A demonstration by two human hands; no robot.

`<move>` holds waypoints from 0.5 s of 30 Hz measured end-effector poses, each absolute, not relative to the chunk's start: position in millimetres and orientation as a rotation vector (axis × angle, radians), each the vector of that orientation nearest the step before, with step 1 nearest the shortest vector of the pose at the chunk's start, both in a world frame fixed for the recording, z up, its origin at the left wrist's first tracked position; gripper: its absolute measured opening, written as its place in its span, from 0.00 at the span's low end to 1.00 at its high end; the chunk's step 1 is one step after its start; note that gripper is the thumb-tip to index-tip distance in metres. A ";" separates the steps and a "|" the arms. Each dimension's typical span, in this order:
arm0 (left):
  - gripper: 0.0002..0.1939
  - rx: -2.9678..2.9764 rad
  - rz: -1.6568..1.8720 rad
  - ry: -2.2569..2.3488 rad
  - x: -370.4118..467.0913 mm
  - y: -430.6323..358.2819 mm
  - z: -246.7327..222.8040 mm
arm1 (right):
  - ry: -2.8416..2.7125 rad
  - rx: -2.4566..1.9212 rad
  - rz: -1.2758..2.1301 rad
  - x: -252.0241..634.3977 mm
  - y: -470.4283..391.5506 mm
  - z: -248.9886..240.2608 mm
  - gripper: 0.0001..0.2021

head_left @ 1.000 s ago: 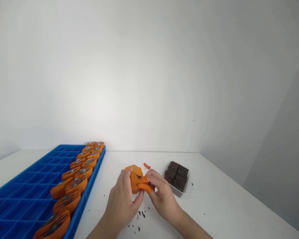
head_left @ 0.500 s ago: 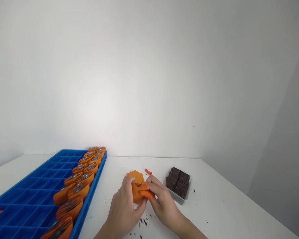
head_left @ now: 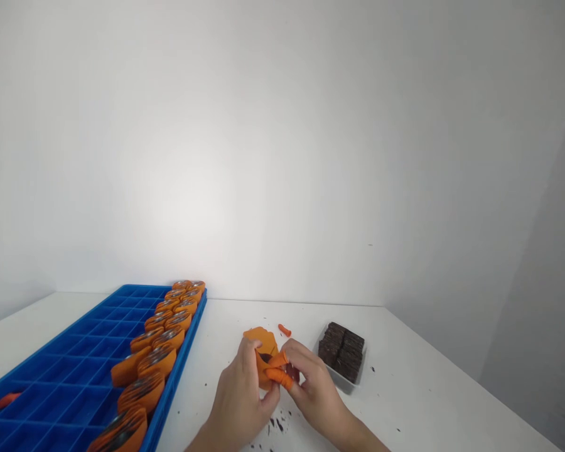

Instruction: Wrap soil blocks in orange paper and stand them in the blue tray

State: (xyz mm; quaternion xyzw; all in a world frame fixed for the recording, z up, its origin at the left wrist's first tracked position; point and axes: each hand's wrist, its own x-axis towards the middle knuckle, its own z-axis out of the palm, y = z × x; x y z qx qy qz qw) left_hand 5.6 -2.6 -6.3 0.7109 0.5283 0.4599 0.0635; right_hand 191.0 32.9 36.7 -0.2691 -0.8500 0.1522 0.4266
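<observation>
My left hand (head_left: 242, 392) is closed around a folded orange piece (head_left: 262, 380), thumb below and fingers above. Something dark shows inside its opening. Orange rubber finger cots cover the thumb and index finger of my right hand (head_left: 317, 389). These two fingertips come together at the opening of the piece; what lies between them is too small to make out. Behind my left fingers, a flat orange piece with a wavy edge (head_left: 261, 337) can be seen, partly hidden. A small orange tube, like a loose finger cot (head_left: 285, 330), lies on the table beyond my right hand.
To the left stands a blue compartment tray (head_left: 66, 361), its right side filled with several folded orange bundles (head_left: 141, 392) with dark layers. A red-orange scrap (head_left: 7, 400) lies in it. A clear tub (head_left: 346, 384) at right holds stacked dark brown strips (head_left: 343, 351). Dark crumbs (head_left: 277, 424) dot the white table.
The orange piece's opening shows more of the dark inside, and my right thumb and index finger now sit at it. The whole view has shifted slightly.
</observation>
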 end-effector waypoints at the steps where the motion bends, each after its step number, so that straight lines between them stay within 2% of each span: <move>1: 0.30 2.144 1.391 1.591 5.5 -2.7 -5.9 | -2.100 -0.684 0.388 190.6 32.6 36.8 0.15; 7: 0.23 2.169 1.576 1.401 4.3 -1.5 -2.4 | -1.985 -0.751 0.481 190.0 32.5 41.5 0.14; 12: 0.11 2.142 1.565 1.169 1.7 -1.8 5.1 | -1.982 -0.792 0.457 193.8 36.6 47.3 0.15; 15: 0.10 2.076 1.583 1.077 -0.5 -2.0 9.6 | -1.999 -0.820 0.405 194.9 39.1 50.3 0.17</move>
